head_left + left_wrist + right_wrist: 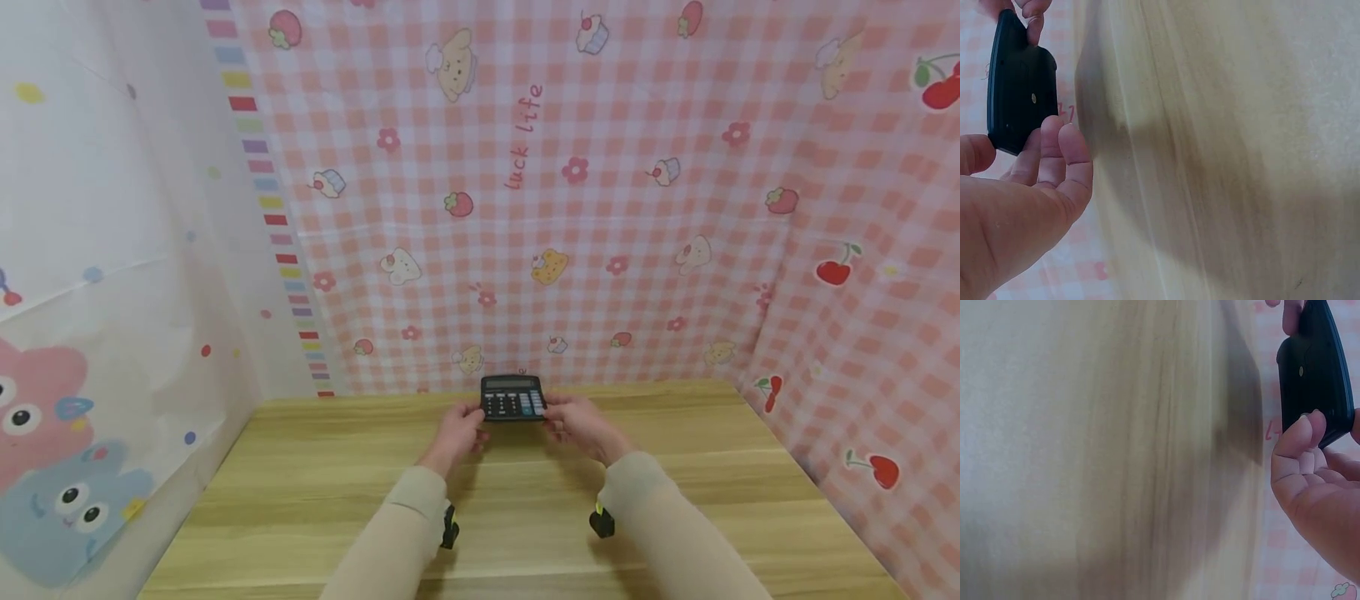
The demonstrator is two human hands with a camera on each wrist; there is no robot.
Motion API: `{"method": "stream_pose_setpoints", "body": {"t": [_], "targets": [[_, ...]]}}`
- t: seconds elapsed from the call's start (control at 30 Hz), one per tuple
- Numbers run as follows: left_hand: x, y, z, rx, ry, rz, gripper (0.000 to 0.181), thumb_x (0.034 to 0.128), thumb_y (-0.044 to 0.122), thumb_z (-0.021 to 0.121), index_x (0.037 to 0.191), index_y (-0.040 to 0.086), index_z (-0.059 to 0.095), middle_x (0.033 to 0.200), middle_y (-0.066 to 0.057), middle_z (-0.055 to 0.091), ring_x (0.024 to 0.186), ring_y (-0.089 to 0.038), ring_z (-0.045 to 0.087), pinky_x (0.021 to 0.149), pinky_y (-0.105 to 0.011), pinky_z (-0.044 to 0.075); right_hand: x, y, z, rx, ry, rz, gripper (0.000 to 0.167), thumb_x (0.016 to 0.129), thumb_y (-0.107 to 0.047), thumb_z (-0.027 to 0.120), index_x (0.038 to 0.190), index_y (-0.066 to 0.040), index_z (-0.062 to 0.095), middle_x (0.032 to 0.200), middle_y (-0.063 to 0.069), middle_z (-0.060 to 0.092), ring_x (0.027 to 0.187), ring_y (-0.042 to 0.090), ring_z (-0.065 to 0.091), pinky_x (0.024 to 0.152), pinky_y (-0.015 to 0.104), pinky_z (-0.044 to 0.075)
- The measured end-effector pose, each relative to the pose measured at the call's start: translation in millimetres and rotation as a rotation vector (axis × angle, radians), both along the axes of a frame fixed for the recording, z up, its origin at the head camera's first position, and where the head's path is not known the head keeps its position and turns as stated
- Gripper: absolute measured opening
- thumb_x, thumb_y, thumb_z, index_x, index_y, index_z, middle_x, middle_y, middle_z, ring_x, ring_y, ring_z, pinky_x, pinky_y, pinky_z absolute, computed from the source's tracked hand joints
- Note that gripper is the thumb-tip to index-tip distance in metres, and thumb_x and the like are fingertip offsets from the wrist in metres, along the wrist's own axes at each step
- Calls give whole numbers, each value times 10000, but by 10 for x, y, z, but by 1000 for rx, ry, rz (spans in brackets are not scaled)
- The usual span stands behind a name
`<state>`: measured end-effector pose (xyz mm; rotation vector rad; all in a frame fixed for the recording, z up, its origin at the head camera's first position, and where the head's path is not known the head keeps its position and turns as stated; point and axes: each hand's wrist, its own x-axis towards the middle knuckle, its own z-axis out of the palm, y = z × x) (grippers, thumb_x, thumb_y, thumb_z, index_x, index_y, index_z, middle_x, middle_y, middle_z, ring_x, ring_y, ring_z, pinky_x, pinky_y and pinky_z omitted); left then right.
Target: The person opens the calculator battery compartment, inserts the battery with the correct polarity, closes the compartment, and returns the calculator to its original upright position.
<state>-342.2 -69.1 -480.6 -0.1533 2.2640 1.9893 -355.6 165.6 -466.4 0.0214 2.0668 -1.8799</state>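
A black desk calculator (513, 398) with a display along its top and rows of dark and light keys is held up off the table near its far edge. My left hand (459, 431) grips its left side, thumb on the front edge and fingers behind. On the opposite side, my right hand (581, 423) pinches it in the same way. Both wrist views show the calculator's dark back (1025, 87), which has a small oval sticker, and the fingertips (1300, 431) of the right hand against it.
A wooden table (300, 500) spreads beneath both arms. Behind it hangs a pink checked cloth (420, 217) with printed cartoons, continuing along the right side. A white printed sheet (135, 250) hangs on the left. Shadows of hands and calculator fall on the wood.
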Motion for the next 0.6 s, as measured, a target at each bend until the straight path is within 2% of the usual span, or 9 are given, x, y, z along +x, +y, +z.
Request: {"method": "stream_pose_setpoints", "body": {"t": [0.1, 0.33, 0.47, 0.6], "targets": [[15, 8, -17, -19, -16, 3, 439, 1106, 126, 494, 1504, -53, 537, 1383, -236, 652, 913, -215, 679, 705, -260, 564, 6, 8, -41, -8, 4, 12, 572, 1102, -63, 487, 1641, 49, 333, 1360, 176, 634, 987, 187, 636, 866, 325, 552], [66, -8, -129, -66, -17, -11, 444, 1094, 83, 497, 1491, -113, 524, 1443, -291, 614, 996, -312, 726, 831, -370, 623, 49, -6, -183, -26, -4, 18, 588, 1088, -43, 502, 1639, 60, 323, 1398, 197, 604, 941, 158, 599, 843, 297, 544], [98, -29, -162, -64, -17, -15, 439, 1085, 71, 502, 1482, -114, 533, 1417, -290, 630, 958, -285, 727, 796, -342, 612, 73, -16, -240, -1, 4, 17, 590, 1079, -48, 515, 1631, 64, 338, 1401, 207, 613, 956, 173, 604, 821, 285, 552], [116, -45, -177, -58, -23, -20, 446, 1074, 71, 510, 1482, -109, 534, 1388, -279, 648, 937, -273, 724, 753, -317, 595, 87, -30, -285, 23, 21, 28, 580, 1070, -31, 518, 1616, 82, 358, 1326, 197, 649, 941, 183, 611, 778, 285, 567]]}}
